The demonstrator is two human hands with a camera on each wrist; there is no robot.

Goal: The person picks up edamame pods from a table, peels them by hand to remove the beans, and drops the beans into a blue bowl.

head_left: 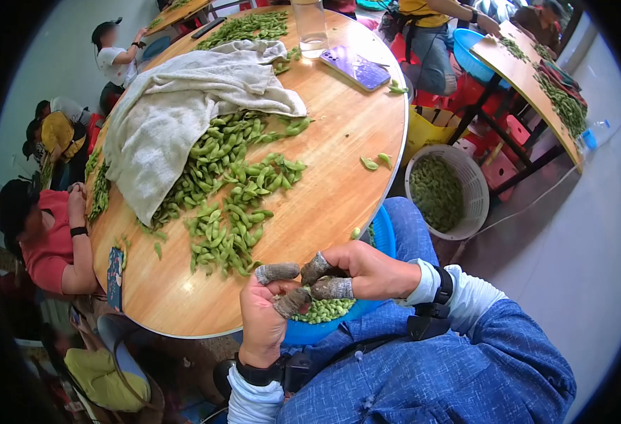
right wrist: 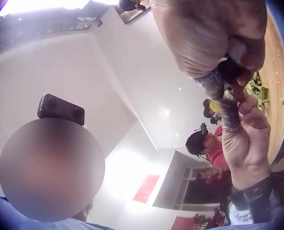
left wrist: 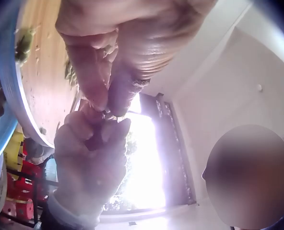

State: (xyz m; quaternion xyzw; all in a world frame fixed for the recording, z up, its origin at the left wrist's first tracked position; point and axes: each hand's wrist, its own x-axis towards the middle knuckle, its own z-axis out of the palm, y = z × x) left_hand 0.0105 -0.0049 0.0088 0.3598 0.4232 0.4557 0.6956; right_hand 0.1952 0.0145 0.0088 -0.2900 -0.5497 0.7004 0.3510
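Note:
Over the lap, my left hand and right hand meet fingertip to fingertip. Grey knitted finger covers sit on the thumbs and index fingers. A small green edamame pod shows between the thumbs in the right wrist view; the fingers of both hands pinch it and hide most of it. Right below the hands is a blue basin with shelled green beans in it. Unshelled edamame pods lie heaped on the round wooden table, nearest the left hand.
A grey towel covers part of the heap. A water cup and a purple phone stand toward the far side. On the floor at right is a white basket of green pods or husks. Other people sit at tables around.

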